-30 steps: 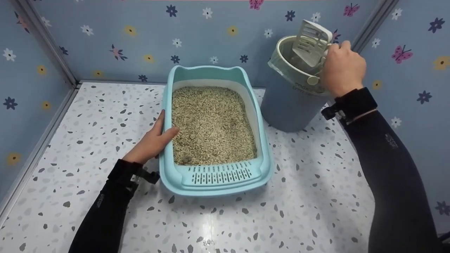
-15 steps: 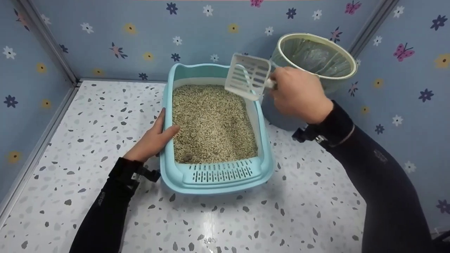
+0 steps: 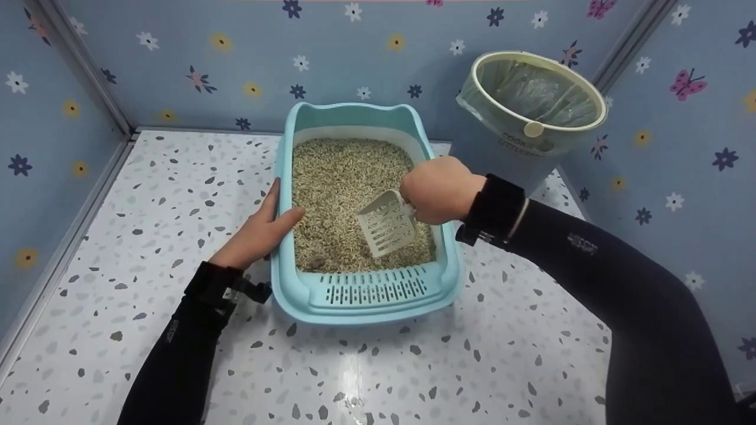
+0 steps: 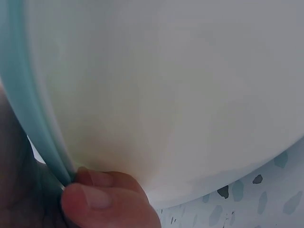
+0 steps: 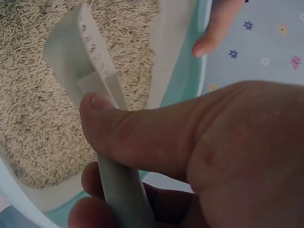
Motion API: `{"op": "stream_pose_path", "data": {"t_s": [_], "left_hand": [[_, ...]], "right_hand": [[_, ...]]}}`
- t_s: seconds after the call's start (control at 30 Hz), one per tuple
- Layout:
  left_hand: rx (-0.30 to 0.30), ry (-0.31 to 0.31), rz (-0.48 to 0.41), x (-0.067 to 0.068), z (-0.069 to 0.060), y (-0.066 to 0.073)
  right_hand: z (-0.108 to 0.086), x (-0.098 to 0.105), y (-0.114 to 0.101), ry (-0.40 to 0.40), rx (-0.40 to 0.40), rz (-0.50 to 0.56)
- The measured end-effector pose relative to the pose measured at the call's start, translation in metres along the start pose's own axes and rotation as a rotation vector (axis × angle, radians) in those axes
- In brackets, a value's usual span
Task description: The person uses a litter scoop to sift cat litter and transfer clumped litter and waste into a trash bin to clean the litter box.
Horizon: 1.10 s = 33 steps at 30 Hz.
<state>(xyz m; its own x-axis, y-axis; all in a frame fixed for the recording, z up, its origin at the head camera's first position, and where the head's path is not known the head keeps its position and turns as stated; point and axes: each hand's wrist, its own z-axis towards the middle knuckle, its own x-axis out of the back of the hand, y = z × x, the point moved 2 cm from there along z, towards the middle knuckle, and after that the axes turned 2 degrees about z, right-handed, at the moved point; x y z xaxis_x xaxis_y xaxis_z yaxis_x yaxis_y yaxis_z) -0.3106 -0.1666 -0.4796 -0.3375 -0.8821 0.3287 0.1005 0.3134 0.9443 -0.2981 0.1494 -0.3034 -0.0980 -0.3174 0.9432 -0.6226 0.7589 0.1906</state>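
A light blue litter box (image 3: pixel 366 314) stands on the speckled floor, filled with tan pellet litter (image 3: pixel 336 177). My left hand (image 3: pixel 255 235) grips its left side, thumb over the rim; in the left wrist view fingers (image 4: pixel 111 204) curl beneath the rim against the pale outer wall. With my right hand (image 3: pixel 442 190) I hold a pale slotted litter scoop (image 3: pixel 387 227) by its handle, over the right half of the litter. The right wrist view shows the thumb lying along the handle and the scoop's head (image 5: pixel 69 57) above the pellets. A dark clump (image 3: pixel 317 261) lies near the front left corner.
A grey-blue bin (image 3: pixel 496 156) lined with a translucent bag (image 3: pixel 531 88) stands behind and to the right, its top uncovered. Flower-patterned panels (image 3: pixel 207 59) close off the back and both sides. The box's front has a slotted ledge (image 3: pixel 372 289).
My right hand has brought the scoop from the bin's mouth leftward and down over the litter. The left hand keeps its grip on the box.
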Motion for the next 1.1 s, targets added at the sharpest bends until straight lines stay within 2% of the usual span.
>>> {"op": "stream_pose_path", "data": {"t_s": [0.13,0.27,0.4,0.57,0.73,0.9,1.0,1.1], "left_hand": [[0.006,-0.001,0.004,0.000,0.000,-0.001],[-0.001,-0.005,-0.006,0.000,0.000,0.001],[-0.001,-0.007,-0.014,0.000,-0.001,0.002],[0.003,-0.010,-0.017,0.001,-0.001,0.002],[0.003,-0.009,-0.012,0.001,-0.001,0.001],[0.012,-0.005,-0.018,0.001,0.000,0.001],[0.019,0.001,-0.013,0.001,-0.001,0.001],[0.022,0.004,0.002,0.001,-0.002,0.001]], "right_hand": [[0.008,-0.006,-0.008,-0.033,0.020,-0.068],[0.009,-0.009,-0.010,-0.039,0.019,-0.089],[0.010,-0.009,-0.008,-0.054,-0.004,-0.072],[0.014,-0.009,-0.008,-0.114,-0.038,-0.011],[0.021,-0.008,-0.015,-0.197,-0.010,0.046],[0.032,-0.005,-0.026,-0.319,0.033,0.096],[0.040,-0.002,-0.033,-0.412,-0.021,0.176],[0.049,0.000,-0.040,-0.467,-0.072,0.255]]}}
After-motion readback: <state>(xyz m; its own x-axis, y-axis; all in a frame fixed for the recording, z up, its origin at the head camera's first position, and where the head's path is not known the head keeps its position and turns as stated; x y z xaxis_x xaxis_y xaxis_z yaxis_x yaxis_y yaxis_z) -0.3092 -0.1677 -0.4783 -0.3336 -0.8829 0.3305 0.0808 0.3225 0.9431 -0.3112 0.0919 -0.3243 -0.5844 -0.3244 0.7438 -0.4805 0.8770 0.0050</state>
